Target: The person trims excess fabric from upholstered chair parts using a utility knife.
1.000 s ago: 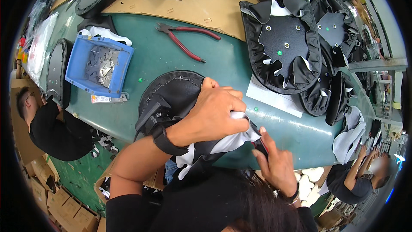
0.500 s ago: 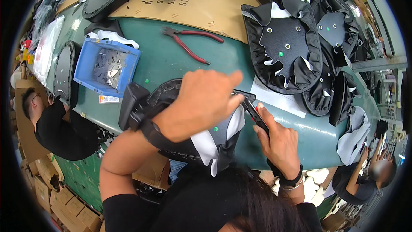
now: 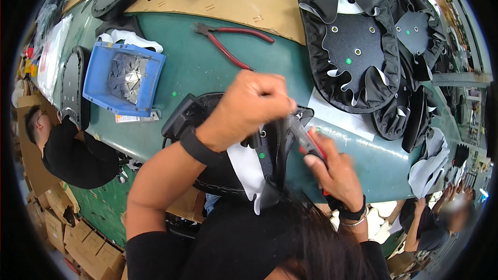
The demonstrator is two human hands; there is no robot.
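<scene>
Now, at frame centre, the left hand (image 3: pixel 251 106) has lifted, pinching the black vinyl seat cover (image 3: pixel 228 168) while the right hand (image 3: pixel 334 173) grips red-handled pliers (image 3: pixel 306 142).

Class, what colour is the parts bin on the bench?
Blue: the bin shows clearly in the head view, left of the left hand.

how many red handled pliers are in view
2: one pair of red-handled pliers lies loose on the green table beyond the hands; the right hand grips another red-handled tool, partly hidden.
</scene>
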